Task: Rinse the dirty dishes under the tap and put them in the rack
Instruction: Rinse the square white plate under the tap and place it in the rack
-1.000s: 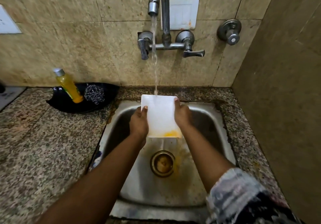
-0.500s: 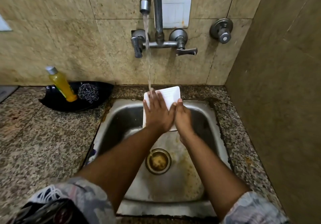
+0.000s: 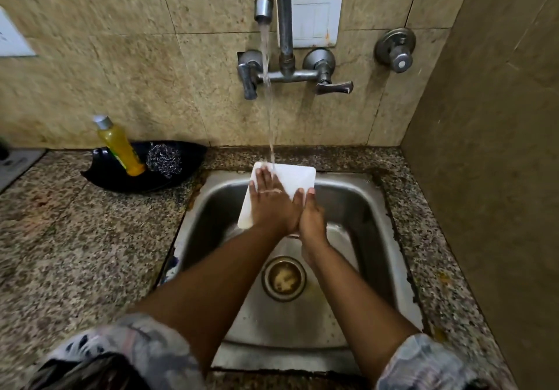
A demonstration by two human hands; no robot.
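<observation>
Beige stone-look tiled wall (image 3: 127, 66) running behind, meeting a darker side wall (image 3: 490, 147) at the far right corner. Speckled granite tabletop (image 3: 69, 253) spreading out to the left and wrapping a narrow strip along the right edge. White switch plate (image 3: 314, 19) sitting on the wall, a round metal valve (image 3: 394, 49) showing to its right. Black dish (image 3: 169, 178) resting at the tabletop's back edge, holding a yellow bottle (image 3: 121, 147) leaning tilted and a steel scrubber (image 3: 164, 159) just beside it. Soft, even light falling across tile and stone, rust staining showing at the sink cut-out's rim.
</observation>
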